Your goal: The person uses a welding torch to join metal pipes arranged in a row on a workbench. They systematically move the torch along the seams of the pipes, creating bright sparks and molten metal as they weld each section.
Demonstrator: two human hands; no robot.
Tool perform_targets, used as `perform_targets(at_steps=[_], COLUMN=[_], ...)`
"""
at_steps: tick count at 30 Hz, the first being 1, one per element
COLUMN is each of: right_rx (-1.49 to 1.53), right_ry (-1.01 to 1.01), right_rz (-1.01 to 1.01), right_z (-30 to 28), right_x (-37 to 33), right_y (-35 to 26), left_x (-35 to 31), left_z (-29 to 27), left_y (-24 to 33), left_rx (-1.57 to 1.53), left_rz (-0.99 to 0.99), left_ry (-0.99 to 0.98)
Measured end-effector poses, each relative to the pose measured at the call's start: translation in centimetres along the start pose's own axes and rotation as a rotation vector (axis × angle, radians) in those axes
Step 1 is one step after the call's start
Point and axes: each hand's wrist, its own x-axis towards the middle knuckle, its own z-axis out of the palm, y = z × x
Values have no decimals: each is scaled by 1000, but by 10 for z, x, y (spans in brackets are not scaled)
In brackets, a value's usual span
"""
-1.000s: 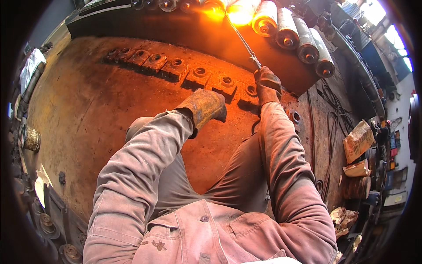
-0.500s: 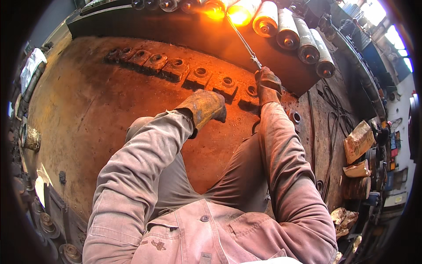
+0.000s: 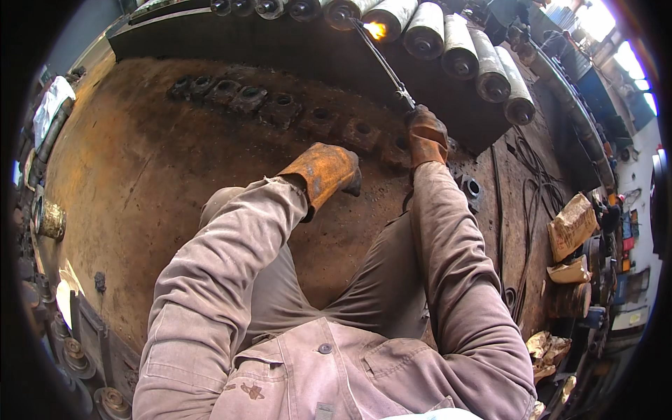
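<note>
My right hand (image 3: pixel 428 135), in a worn orange work glove, is closed around the handle of a gas torch (image 3: pixel 383 64). The torch's thin metal tubes slope up and left to a row of pale metal rollers (image 3: pixel 424 32). A small yellow flame (image 3: pixel 376 31) burns at its tip, against the roller ends. My left hand (image 3: pixel 323 173), in a similar glove, is held above the floor with its fingers curled downward; nothing shows in it. Beyond it, square blocks with round holes (image 3: pixel 320 121) stand in a curved line on the floor.
A dark steel plate wall (image 3: pixel 231 43) runs below the rollers. Black hoses (image 3: pixel 537 175) lie coiled at right, near torn paper sacks (image 3: pixel 571 225). One more holed block (image 3: pixel 470 187) sits beside my right forearm. At left is a rusty can (image 3: pixel 50 218).
The bright orange glow over the rollers, blocks and floor has gone, leaving a small flame at the torch tip. Both hands have stayed almost in place.
</note>
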Motion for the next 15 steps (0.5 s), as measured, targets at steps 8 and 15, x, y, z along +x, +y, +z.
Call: perform_targets(at_steps=[8,15], right_rx=[12,-12], right_ry=[-28,-66], right_rz=[106,80], right_z=[3,3], right_x=[9,2], right_y=[5,-3], left_x=[-6,-5], left_z=[-3,-2], left_y=[-8,-1], left_rx=[-47,-9], left_rz=[35,-26], left_ry=[-11,-25])
